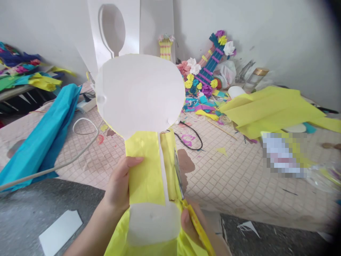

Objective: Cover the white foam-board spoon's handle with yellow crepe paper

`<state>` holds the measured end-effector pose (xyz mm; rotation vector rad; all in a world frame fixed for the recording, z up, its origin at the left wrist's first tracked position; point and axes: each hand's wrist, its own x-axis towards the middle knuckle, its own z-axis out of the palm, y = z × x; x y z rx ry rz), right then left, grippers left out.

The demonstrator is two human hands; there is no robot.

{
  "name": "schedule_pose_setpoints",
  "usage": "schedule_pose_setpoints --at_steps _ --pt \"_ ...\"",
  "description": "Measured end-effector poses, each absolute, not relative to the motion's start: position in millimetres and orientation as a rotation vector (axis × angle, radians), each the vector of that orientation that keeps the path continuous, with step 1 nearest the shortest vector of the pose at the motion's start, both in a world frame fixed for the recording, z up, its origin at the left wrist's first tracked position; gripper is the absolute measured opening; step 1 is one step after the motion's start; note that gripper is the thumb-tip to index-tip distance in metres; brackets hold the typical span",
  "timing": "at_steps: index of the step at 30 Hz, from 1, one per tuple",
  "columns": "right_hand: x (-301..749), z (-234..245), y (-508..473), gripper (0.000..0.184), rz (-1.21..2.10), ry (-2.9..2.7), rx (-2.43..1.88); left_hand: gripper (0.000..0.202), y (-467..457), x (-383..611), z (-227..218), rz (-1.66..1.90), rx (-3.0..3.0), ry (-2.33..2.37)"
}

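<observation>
My left hand [119,185] is closed on a white guitar-shaped cardboard cutout [140,94], thumb pressed on the yellow tissue paper [145,170] wrapped over its narrow neck. My right hand [190,227] grips yellow-handled scissors [186,199], blades pointing up along the right side of the neck and cutting a strip of yellow paper. The cutout stands upright before me, its big round end on top and smaller round end near my wrists. More yellow paper hangs below.
A blue tissue roll [45,131] lies left with a grey cable [77,149] on the tiled floor. Yellow sheets [271,110] lie right. A decorated paper guitar [210,64] with paper flowers leans on the back wall. A black cord [194,138] and scraps lie mid-floor.
</observation>
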<state>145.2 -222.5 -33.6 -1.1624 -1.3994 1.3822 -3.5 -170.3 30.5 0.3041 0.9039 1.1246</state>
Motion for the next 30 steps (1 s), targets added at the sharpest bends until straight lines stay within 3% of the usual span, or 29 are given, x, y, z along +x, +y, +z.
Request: schedule_pose_setpoints --at_steps 15,25,30 --pt "150 -40 -221 0.06 1.533 -1.395 -1.082 0.029 -168 -7 28 1.098 0.259 0.873" --pt "148 -35 -225 0.06 1.377 -1.354 -1.197 0.027 -169 -3 33 1.069 0.294 0.923" --pt "146 -36 -221 0.067 1.405 -1.39 -1.111 0.034 -169 0 38 1.008 0.311 0.83"
